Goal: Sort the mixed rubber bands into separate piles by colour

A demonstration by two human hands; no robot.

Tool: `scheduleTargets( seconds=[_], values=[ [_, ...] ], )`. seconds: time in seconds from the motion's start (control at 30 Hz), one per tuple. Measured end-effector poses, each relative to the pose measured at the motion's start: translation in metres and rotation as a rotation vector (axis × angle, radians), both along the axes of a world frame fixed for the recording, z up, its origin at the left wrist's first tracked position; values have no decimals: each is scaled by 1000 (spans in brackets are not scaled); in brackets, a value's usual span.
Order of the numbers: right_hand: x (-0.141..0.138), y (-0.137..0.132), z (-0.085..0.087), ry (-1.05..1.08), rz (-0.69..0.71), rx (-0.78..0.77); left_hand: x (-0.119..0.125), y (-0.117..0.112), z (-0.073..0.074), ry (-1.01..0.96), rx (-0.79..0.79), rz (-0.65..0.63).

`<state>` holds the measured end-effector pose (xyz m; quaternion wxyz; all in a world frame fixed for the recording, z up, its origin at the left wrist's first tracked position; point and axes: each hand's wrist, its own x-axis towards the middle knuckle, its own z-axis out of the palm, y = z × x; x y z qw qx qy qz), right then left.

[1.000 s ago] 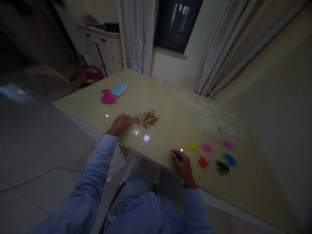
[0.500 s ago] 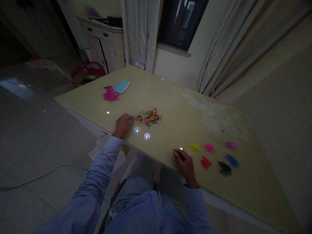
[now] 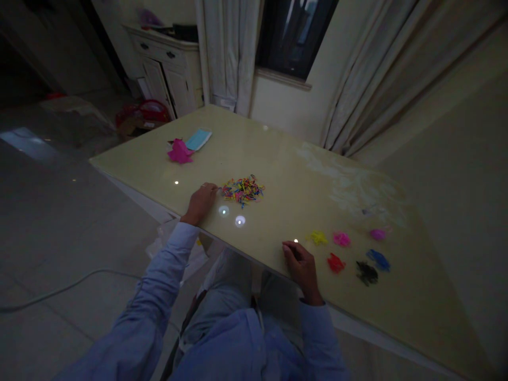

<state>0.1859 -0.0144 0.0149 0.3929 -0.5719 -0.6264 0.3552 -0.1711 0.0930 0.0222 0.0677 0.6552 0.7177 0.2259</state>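
A mixed heap of small, many-coloured rubber bands (image 3: 243,190) lies near the middle of the table. My left hand (image 3: 201,202) reaches to the heap's left edge, its fingertips pinched together; what is between them is too small to make out. At the front edge of the table rests my right hand (image 3: 300,264), fingers curled in and thumb against them, their contents hidden. To its right lie small single-colour piles: yellow (image 3: 317,237), pink (image 3: 342,239), red (image 3: 336,263), black (image 3: 367,273), blue (image 3: 378,260) and purple (image 3: 378,234).
A crumpled magenta wrapper (image 3: 180,152) and a light-blue face mask (image 3: 199,139) lie at the table's far left. A small clear item (image 3: 365,211) lies beyond the purple pile. A cabinet (image 3: 166,69) and curtains (image 3: 224,53) stand behind the table (image 3: 273,159).
My left hand has shifted very slightly at the heap's edge, its fingers still pinched. My right hand stays in the same place. The view has moved a little.
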Motion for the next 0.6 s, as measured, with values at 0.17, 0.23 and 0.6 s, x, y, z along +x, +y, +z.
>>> scheduleTargets(
  seconds=[0.17, 0.23, 0.6],
  values=[
    [0, 0, 0, -1, 3, 2, 2, 4, 5, 116, -46, -85],
    [1, 0, -1, 2, 3, 8, 1, 5, 9, 169, -57, -132],
    [0, 1, -4, 16, -1, 27, -4, 7, 15, 32, 92, -206]
  ],
)
